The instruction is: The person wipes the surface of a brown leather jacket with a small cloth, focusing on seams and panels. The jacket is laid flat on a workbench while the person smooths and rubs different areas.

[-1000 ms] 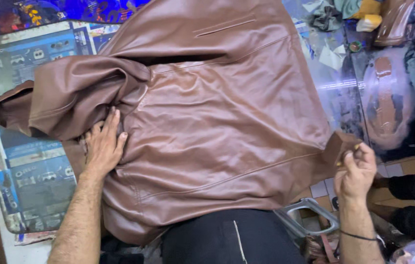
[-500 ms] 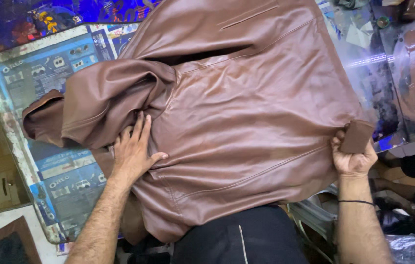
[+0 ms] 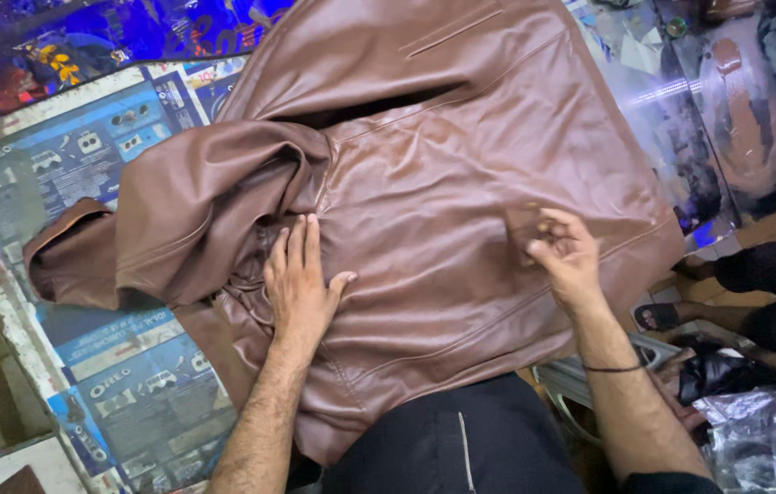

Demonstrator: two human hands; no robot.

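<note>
A brown leather jacket (image 3: 443, 174) lies spread across a table, one sleeve (image 3: 168, 229) folded over to the left. My left hand (image 3: 298, 279) rests flat on the jacket near the sleeve seam, fingers together. My right hand (image 3: 564, 252) sits on the jacket's right part, fingers curled and pinching a small brown leather piece (image 3: 527, 224) against it.
The table (image 3: 59, 174) is covered with blue printed sheets. Clear plastic wrapping (image 3: 763, 430) and a metal-framed object (image 3: 653, 352) lie at lower right. A sandalled foot (image 3: 658, 316) of another person shows at the right edge, beside dark clothing.
My right hand moved from the jacket's right edge inward onto the jacket, carrying the small brown piece. My left hand slid slightly right along the jacket.
</note>
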